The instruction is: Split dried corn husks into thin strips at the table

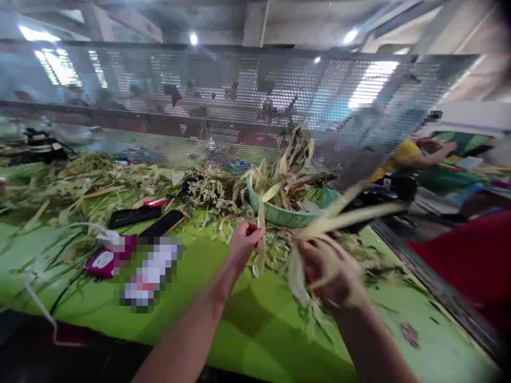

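My left hand (244, 242) is closed in a pinch on a pale dried husk strip (261, 234) that hangs down from the fingers, over the green table (223, 319). My right hand (329, 271) is wrapped round a bundle of dried husk leaves (347, 218); long strips stick out up and to the right, blurred by motion, and shorter ends droop below the fist. Both hands are just in front of a green plastic basket (279, 215) piled with more husks.
Loose husks (88, 183) cover the table's far left. Red-handled scissors (163, 200), two dark phones (133, 215), a pink device (106, 260) with a white cable lie at left. A perforated metal screen (239, 96) stands behind. A person in yellow (403, 154) works at right.
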Demonstrator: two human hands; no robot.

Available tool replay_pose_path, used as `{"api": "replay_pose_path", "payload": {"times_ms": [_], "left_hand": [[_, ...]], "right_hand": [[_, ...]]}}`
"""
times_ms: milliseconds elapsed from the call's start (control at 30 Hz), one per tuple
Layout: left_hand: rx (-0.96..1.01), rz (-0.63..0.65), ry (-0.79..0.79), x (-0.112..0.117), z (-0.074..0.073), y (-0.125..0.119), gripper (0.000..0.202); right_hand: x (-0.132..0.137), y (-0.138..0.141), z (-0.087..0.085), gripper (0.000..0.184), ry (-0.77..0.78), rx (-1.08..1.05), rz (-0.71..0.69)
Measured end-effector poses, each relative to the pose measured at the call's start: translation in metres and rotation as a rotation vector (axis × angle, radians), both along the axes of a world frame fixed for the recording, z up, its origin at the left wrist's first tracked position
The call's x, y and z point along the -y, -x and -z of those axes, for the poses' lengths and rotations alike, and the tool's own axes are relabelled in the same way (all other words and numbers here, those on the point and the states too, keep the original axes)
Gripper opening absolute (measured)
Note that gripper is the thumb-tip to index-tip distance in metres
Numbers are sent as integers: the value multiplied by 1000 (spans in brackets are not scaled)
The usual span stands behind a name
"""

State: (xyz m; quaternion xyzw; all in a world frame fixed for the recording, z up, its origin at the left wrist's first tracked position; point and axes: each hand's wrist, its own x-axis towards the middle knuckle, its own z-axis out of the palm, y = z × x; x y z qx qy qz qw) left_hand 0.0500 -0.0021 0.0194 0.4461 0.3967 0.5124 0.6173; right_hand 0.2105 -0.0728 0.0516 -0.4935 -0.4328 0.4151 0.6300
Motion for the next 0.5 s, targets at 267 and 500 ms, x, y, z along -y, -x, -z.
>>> {"api": "replay_pose_path", "payload": {"times_ms": [267, 500], "left_hand": [[-30, 205, -88, 14, -7, -3, 23], [2, 361, -53, 16, -6, -4, 35]], "right_hand": [[-32, 23, 23, 29, 64, -58, -155], [-29, 19, 29, 39, 14, -40, -65]]}}
